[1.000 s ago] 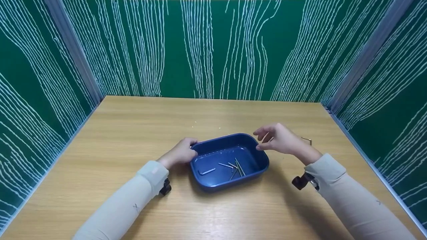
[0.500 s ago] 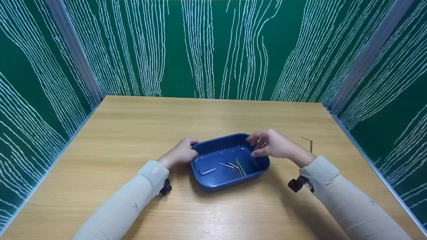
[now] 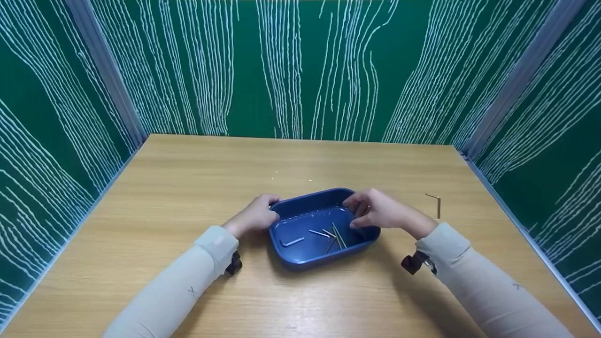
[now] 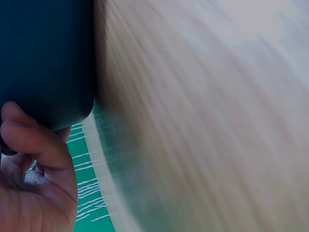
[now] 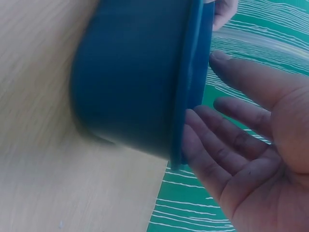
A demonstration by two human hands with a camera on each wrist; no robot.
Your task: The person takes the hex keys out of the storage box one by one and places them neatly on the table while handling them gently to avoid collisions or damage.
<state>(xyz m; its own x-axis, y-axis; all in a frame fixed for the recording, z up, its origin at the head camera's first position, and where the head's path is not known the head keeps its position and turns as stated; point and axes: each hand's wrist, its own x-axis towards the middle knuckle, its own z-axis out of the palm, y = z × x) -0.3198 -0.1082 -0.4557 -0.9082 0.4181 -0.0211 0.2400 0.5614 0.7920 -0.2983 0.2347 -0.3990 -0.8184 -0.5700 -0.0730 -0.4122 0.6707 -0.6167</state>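
1. Deep blue, rounded-corner rectangular tray (image 3: 305,264) sits on the pale wooden counter (image 3: 188,178), slim metal rods and L-shaped keys (image 3: 339,236) loose on its floor
2. Of the hands, the left hand (image 3: 256,213) grips the tray's left end; the right hand (image 3: 379,210) is half-open over the right end, with nothing visible in its hold
3. Step in hand, I judge: steadying the tray while the right hand is poised to sort its contents
4. Next move seems to call for lower fingertips and a fine pinch
5. One bent brass-coloured key (image 3: 439,207) lies right of the tray
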